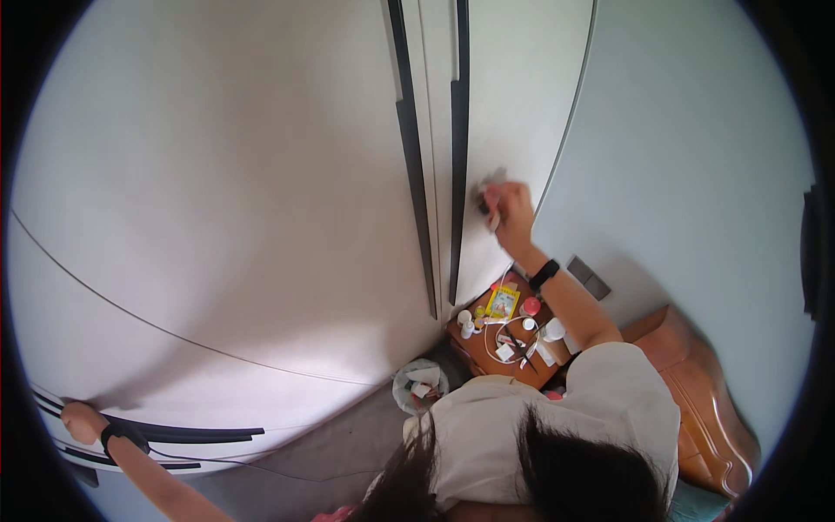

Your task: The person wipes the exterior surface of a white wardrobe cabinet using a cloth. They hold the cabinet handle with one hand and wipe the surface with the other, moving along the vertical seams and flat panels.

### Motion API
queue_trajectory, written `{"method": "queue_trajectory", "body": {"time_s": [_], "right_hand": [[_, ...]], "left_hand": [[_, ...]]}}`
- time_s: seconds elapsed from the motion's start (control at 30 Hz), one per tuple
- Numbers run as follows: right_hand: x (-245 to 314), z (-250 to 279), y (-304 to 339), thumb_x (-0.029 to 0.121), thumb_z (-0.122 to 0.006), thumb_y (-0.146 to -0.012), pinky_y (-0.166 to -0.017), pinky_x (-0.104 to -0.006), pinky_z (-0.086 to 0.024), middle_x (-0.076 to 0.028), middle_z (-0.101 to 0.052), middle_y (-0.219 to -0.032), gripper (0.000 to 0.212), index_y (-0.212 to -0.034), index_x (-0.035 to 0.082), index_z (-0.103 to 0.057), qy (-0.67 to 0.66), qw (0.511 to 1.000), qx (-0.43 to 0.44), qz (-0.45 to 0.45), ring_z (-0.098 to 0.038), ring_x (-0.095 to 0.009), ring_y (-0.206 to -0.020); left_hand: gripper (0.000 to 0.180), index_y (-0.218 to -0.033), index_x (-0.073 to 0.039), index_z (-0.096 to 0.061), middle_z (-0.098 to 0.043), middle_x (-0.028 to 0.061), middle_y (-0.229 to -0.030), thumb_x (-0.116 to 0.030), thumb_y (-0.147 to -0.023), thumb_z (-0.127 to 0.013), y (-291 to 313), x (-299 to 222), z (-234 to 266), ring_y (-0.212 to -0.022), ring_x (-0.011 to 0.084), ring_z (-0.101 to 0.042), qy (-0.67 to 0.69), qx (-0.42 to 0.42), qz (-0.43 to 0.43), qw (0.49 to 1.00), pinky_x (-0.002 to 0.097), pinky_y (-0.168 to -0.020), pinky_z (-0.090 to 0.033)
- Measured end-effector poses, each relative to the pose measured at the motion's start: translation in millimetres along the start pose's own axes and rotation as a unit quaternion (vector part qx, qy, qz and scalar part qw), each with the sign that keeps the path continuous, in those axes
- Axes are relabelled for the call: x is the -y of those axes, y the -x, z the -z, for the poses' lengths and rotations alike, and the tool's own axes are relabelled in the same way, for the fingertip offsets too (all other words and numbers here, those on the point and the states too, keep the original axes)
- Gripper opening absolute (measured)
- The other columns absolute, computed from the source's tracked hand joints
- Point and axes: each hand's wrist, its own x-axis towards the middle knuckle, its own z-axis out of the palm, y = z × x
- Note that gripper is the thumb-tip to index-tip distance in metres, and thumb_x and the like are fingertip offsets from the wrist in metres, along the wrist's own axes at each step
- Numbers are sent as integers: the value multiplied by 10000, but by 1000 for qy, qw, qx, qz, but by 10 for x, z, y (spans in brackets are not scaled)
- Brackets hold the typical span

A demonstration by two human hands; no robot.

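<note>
My right hand [513, 207] is raised against the pale wardrobe door [522, 96], just right of a long dark handle strip [461, 157]. Its fingers are closed around a small pink and dark crumpled thing [492, 198], perhaps a cloth, smeared by motion. Far off at the lower left, my left hand [84, 424] is curled at the end of the dark drawer handles [200, 432]. What its fingers grip, if anything, is hidden. Dark bands circle both wrists.
Below my right arm stands a brown bedside table [465, 344] crowded with small bottles, a yellow packet [503, 302] and a white cable. Beside it is a lined waste bin [398, 387]. A brown headboard [696, 400] rises at the right, near a grey wall switch [590, 277].
</note>
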Motion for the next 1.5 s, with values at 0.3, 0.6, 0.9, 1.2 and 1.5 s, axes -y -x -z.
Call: {"method": "queue_trajectory", "body": {"time_s": [0.3, 0.6, 0.9, 1.2, 1.5], "right_hand": [[882, 266, -2595, 62, -709, -724, -653, -359, -478, -97, -571, -958, 226, -906, 75, -576, 110, 928, -232, 271, -565, -282, -836], [1156, 77, -3001, 37, -649, -719, -784, -355, -483, -108, -587, -1087, 297, -1012, 68, -615, 23, 898, -247, 362, -572, -294, -957], [770, -26, -2434, 66, -550, -793, -870, -382, -437, -166, -568, -1168, 305, -1090, 48, -621, 34, 908, -186, 373, -544, -332, -1008], [412, -228, -1526, 115, -683, -695, -871, -464, -396, -191, -520, -1235, 385, -1065, 81, -580, 83, 928, -147, 332, -511, -373, -1051], [17, -490, -568, 65, -646, -671, -966, -519, -336, -189, -474, -1291, 441, -1098, 90, -539, 57, 957, -101, 265, -461, -381, -1129]], "left_hand": [[547, -877, 7, -720, -688, 236, -937, -358, -824, -316, 66, 50, -22, -838, 427, -657, 26, -9, -22, 999, 517, -724, -523], [533, -919, -39, -731, -694, 204, -967, -324, -839, -289, -3, 48, -85, -866, 425, -652, 36, 20, -7, 999, 525, -750, -516], [539, -884, -14, -728, -692, 214, -959, -342, -839, -304, 191, -61, 41, -841, 420, -659, 32, -1, 8, 999, 507, -728, -529], [537, -839, 13, -722, -693, 223, -923, -361, -841, -336, -14, 104, -95, -815, 407, -666, 20, -28, -31, 999, 507, -704, -526], [552, -793, 58, -703, -688, 240, -870, -378, -818, -365, -246, 248, -186, -791, 415, -664, 47, -47, 7, 998, 502, -656, -517]]}}
